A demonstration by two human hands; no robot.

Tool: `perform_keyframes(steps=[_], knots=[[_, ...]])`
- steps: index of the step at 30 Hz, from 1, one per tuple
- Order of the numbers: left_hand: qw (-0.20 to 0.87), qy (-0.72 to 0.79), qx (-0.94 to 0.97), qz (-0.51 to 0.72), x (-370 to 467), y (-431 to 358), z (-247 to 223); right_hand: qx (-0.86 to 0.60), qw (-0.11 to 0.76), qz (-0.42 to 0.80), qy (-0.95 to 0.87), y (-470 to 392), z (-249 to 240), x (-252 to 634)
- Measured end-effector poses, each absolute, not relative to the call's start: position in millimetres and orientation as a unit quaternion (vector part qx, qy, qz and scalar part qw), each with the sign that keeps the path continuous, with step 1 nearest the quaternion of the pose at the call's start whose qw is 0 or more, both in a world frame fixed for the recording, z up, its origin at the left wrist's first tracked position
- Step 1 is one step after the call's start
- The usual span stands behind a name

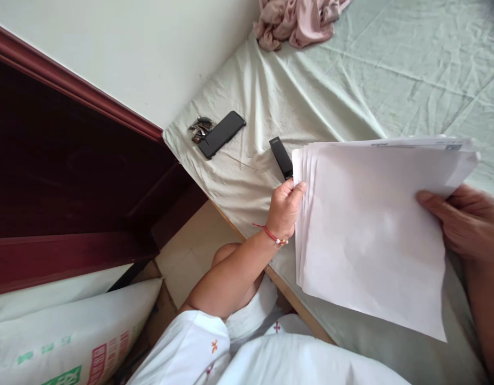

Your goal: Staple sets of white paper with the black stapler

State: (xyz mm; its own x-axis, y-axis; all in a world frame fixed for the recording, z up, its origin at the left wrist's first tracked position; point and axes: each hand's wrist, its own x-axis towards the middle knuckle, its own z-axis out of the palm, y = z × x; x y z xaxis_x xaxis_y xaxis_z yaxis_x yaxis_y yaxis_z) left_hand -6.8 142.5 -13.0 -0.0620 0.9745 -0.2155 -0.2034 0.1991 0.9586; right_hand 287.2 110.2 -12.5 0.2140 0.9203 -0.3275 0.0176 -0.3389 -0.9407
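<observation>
Nearest, the papers are held up over the near edge of the bed; whether their lower edge touches the cover, I cannot tell. The left hand, with a red bracelet at its wrist, pinches their left side, thumb in front. The right hand grips their right side, thumb on the blank front, the fingers partly hidden behind.

The left edges are fanned in steps, and print shows along the top of a sheet behind, so the step in hand looks like handling or evening a loose stack. The next move, I judge, calls for a firm pinch on both sides, lest sheets slip.

Just beyond the left hand lies a black device. Toward the bed's left corner, a phone lies beside keys. Farthest, a pink cloth lies bunched by the wall.
</observation>
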Motion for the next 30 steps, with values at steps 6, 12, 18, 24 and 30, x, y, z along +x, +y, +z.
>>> perform_keyframes(steps=[6, 12, 18, 24, 30], knots=[[0.547, 0.528, 0.381, 0.527, -7, 145, -11, -0.642, 0.452, 0.469, -0.405, 110, -19, 290], [0.548, 0.547, 0.326, 0.542, -8, 147, -19, -0.639, 0.455, 0.481, -0.391, 110, -15, 286], [0.545, 0.537, 0.352, 0.539, -9, 147, -19, -0.643, 0.437, 0.492, -0.391, 109, -13, 286], [0.538, 0.517, 0.401, 0.531, -10, 145, -17, -0.647, 0.457, 0.474, -0.386, 110, -15, 286], [0.519, 0.537, 0.372, 0.551, -9, 147, -18, -0.644, 0.502, 0.447, -0.366, 112, -20, 284]])
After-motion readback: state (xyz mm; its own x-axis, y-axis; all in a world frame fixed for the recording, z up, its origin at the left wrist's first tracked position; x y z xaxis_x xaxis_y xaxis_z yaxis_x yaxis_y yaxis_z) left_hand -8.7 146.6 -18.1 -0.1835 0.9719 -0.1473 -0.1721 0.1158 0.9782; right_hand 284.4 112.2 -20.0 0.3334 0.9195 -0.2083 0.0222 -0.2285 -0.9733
